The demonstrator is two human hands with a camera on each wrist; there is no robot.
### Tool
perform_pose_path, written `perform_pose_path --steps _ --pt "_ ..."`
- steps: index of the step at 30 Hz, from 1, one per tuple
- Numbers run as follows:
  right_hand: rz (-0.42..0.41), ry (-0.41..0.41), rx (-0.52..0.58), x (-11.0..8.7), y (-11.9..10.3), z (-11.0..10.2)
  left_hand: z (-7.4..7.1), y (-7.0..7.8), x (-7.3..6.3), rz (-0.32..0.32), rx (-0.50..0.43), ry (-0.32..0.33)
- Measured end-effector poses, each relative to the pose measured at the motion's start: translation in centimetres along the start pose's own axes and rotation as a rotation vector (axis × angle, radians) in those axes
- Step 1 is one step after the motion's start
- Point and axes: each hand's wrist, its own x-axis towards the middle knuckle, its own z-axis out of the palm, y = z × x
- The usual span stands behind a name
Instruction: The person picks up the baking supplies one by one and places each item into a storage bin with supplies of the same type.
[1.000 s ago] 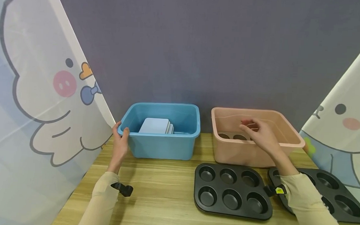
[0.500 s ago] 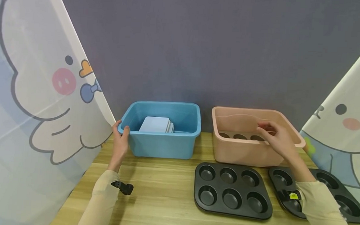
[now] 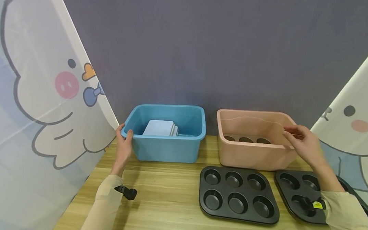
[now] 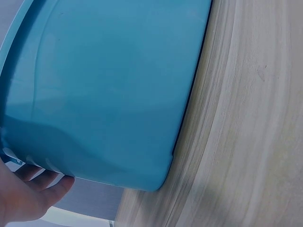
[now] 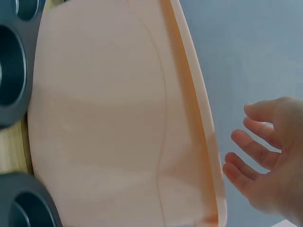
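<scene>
My left hand grips the front left corner of a blue plastic bin, thumb on the front of the rim, the other fingers around the side. Inside that bin sit several white square-cornered flat pieces, stacked at a lean. Over the right end of a pink plastic bin hovers my right hand. Its fingers are loosely bent and apart, with nothing between them, beside the rim in the right wrist view. A pan with round cups lies within the pink bin, mostly hidden by the front wall.
Two black muffin pans lie on the wooden table: one before the pink bin, another to its right, partly under my right forearm. A dark grey backdrop rises behind the bins, with printed cartoon sheets at the sides.
My right hand has moved rightward from above the middle of the pink bin to its right end, uncovering more of the pan inside. The left hand keeps its grip on the blue bin.
</scene>
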Motion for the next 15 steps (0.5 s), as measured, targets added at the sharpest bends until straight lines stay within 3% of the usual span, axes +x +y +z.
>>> perform_pose_path --steps 9,15 --pt "0.1 -0.006 -0.119 -0.9 2.0 -1.5 -0.1 2.7 -1.3 -0.023 -0.02 -0.031" --pt "0.117 0.007 -0.147 -1.2 3.0 -1.7 0.0 1.0 -0.5 -0.018 0.006 -0.011"
